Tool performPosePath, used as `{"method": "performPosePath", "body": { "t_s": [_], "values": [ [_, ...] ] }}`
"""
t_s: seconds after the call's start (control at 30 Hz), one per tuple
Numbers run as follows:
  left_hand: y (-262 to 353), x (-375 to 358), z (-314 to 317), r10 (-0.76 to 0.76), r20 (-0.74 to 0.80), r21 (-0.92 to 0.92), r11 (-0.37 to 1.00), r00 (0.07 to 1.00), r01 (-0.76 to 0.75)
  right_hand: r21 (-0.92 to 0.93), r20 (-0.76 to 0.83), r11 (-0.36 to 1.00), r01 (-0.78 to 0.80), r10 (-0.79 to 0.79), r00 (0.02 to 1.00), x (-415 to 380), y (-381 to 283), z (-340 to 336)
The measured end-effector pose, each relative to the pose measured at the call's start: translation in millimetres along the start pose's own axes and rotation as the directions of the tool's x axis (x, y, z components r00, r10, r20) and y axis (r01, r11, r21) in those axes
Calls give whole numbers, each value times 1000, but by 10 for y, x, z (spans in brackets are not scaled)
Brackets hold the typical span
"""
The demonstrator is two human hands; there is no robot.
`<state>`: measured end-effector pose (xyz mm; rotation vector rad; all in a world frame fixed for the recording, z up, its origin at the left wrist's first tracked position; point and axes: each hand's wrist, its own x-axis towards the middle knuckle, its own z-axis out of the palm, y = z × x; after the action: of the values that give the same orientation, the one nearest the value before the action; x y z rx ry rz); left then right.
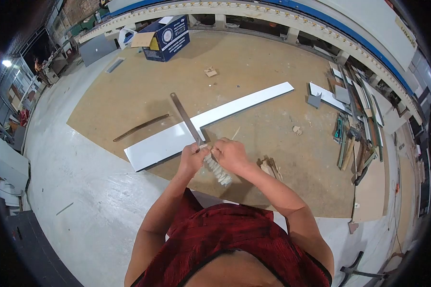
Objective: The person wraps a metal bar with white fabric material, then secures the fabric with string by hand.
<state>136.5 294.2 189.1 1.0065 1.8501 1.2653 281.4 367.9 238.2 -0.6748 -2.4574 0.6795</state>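
Note:
My left hand (pixel 192 157) is closed around the lower part of a long flat metal bar (pixel 184 115), which slants up and away over the work surface. Below that grip, the bar's near end is bundled in a bumpy whitish wrapping (pixel 218 172) like cloth or cord. My right hand (pixel 229 154) pinches at the top of this wrapping, its fingertips close to my left thumb; the exact bit between them is hidden. Under the bar lies a glossy white panel (pixel 160 143) with a narrow arm (pixel 246 104) reaching right. A thin pale sliver (pixel 236 133) shows just beyond my right hand.
Left of the bar lies a dark narrow strip (pixel 141 128). Wood scraps (pixel 270 167) sit right of my hands. Tools and offcuts (pixel 354 129) crowd the board's right side. An open blue box (pixel 166 39) stands at the back, before a long machine beam (pixel 254 10).

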Motion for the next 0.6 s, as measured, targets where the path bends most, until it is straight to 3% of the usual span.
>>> {"method": "performPosePath", "body": {
  "t_s": [0.13, 0.23, 0.33, 0.53, 0.6],
  "values": [
    [-11, -35, -6, 133, 31, 328, 935, 991, -136, -51, 107, 998, -21, 27, 994, -40, 19, 140],
    [-58, -30, 12, 120, 69, 437, 889, 990, -139, -7, 219, 999, -36, 37, 975, -22, 98, 179],
    [-154, -52, 99, 213, -41, 366, 912, 976, -184, 125, 251, 991, -51, 18, 968, -29, 188, 210],
    [-261, 22, 127, 154, -25, 228, 963, 988, -145, 304, 163, 953, -5, -47, 986, -8, 179, 80],
    [-347, 42, 148, 141, -4, 30, 990, 990, -141, 345, 158, 937, -58, 3, 987, 22, 187, 61]
  ]
}}
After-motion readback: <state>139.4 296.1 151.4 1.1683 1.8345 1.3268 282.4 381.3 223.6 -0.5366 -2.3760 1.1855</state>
